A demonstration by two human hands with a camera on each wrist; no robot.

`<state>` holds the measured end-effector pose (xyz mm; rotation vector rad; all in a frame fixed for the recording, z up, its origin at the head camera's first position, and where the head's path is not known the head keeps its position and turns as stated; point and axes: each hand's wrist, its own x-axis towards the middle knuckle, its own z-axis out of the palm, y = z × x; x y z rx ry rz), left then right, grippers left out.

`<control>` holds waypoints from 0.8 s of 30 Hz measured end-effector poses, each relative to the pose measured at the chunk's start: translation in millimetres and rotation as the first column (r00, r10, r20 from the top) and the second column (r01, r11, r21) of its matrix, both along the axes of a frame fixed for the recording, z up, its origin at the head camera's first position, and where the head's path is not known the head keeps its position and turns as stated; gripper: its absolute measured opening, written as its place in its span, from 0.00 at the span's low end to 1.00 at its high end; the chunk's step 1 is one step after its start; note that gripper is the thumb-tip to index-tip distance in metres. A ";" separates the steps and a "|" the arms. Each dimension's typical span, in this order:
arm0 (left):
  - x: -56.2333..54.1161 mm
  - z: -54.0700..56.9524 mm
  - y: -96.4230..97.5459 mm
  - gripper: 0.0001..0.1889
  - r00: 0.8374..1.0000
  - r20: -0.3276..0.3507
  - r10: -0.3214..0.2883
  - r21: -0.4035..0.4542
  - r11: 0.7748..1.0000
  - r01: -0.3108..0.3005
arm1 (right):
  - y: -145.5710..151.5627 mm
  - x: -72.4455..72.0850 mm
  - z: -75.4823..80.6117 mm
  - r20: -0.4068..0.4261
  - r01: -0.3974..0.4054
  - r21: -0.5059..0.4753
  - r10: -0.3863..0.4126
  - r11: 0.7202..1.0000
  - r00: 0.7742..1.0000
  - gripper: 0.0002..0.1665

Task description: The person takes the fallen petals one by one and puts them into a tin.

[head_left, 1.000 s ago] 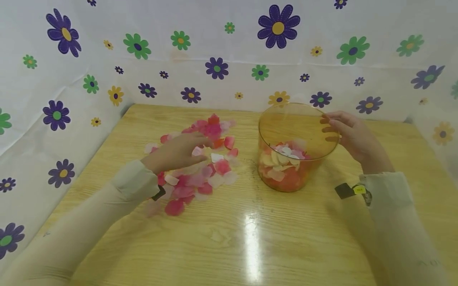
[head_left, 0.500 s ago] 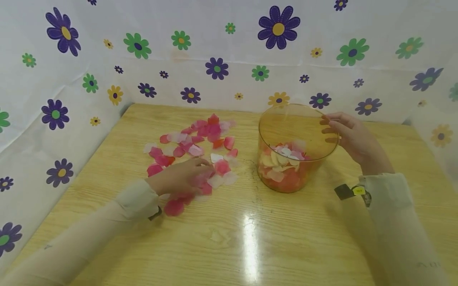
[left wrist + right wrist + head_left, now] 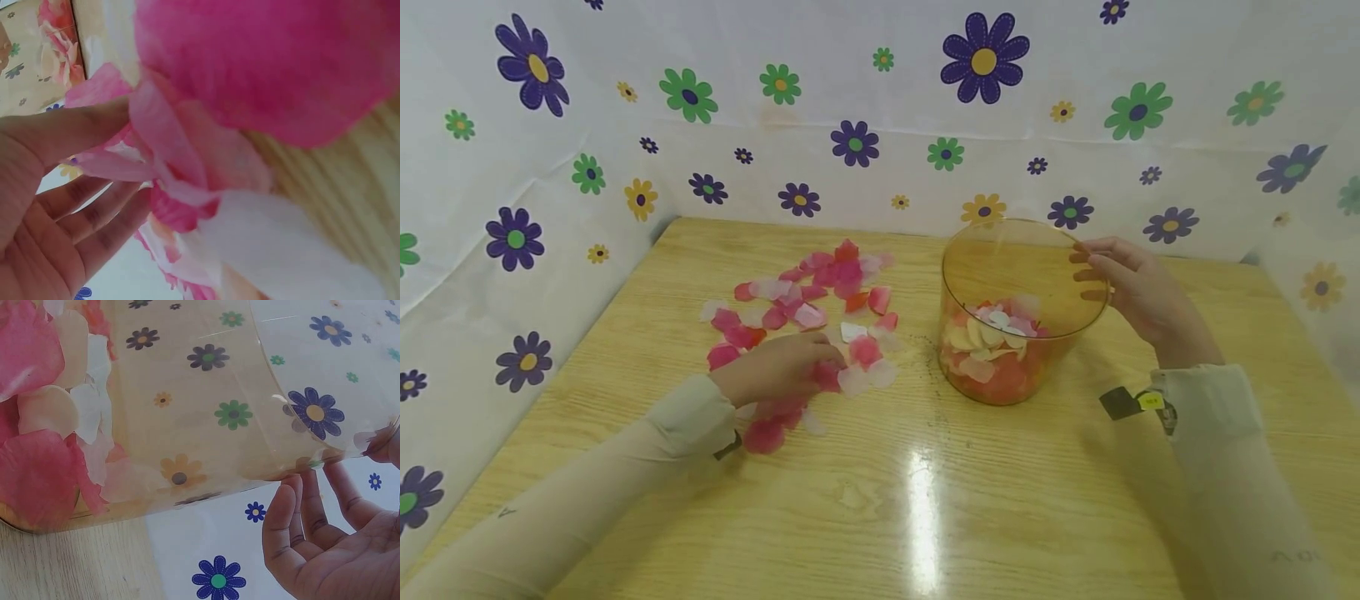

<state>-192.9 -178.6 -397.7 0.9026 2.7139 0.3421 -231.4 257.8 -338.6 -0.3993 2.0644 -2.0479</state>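
My left hand (image 3: 778,367) is low over the loose petals on the table. In the left wrist view its thumb and fingers (image 3: 119,219) pinch several thin pink petals (image 3: 172,134); parts of the fingertips are hidden behind them. At the right, my right hand (image 3: 1142,292) holds the rim of a clear amber bucket (image 3: 1047,357) standing upright on the table. The right wrist view has the fingers (image 3: 281,506) against the outside of its wall, with the thumb at the rim. Pink, white and cream petals (image 3: 988,333) fill the lower part of the bucket.
Pink, red and white petals (image 3: 790,292) lie scattered behind and around my left hand. A wood-grain table (image 3: 850,517) bears everything. White cloth (image 3: 895,100) printed with flowers stands along the back and sides.
My left hand has come down and toward me into the nearer petals, and its fingers have closed on some. The right hand and the bucket stay where they were.
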 end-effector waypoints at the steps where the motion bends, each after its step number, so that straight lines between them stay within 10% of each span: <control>1: -0.1 1.5 0.0 0.20 1.000 0.001 0.006 0.001 1.000 -0.006 | -0.1 0.1 0.1 -0.001 -0.001 -0.002 0.001 1.000 1.000 0.10; 12: 1.8 7.9 -0.4 0.35 0.988 0.050 0.148 -0.043 0.988 -0.146 | 0.5 0.3 0.6 0.004 -0.001 0.007 0.001 1.000 1.000 0.10; 24: 7.2 13.9 8.0 0.15 0.991 0.027 0.130 -0.007 0.991 -0.130 | 0.4 0.0 0.2 0.015 0.004 0.022 -0.004 1.000 1.000 0.10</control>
